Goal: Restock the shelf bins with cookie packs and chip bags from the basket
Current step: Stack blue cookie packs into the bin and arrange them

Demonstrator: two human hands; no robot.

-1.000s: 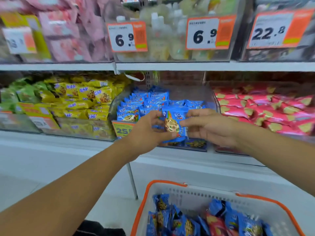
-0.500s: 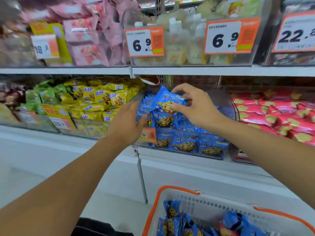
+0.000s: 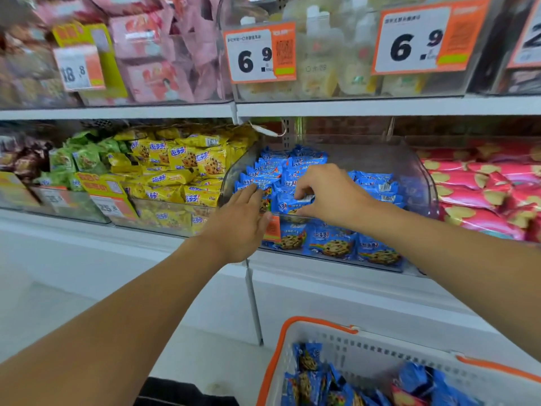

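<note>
A clear shelf bin (image 3: 415, 177) holds a heap of blue cookie packs (image 3: 377, 186). My right hand (image 3: 333, 194) is low over the front of the heap, with its curled fingers and thumb pinching one blue cookie pack (image 3: 285, 204) that lies on the pile. My left hand (image 3: 243, 221) reaches in at the bin's front left corner, its straight fingers touching the packs there. At the bottom right, the white basket with an orange rim (image 3: 366, 344) holds more blue cookie packs (image 3: 307, 382) and a red pack (image 3: 405, 397).
Yellow cookie packs (image 3: 181, 165) fill the bin to the left, with green packs (image 3: 85, 156) beyond them. Pink-red chip bags (image 3: 483, 186) fill the bin to the right. An upper shelf (image 3: 351, 108) with price tags (image 3: 260, 54) hangs close above the bins.
My right hand has lowered the blue pack from above the bin onto the front of the heap. My left hand has slid forward onto the packs at the bin's left front.
</note>
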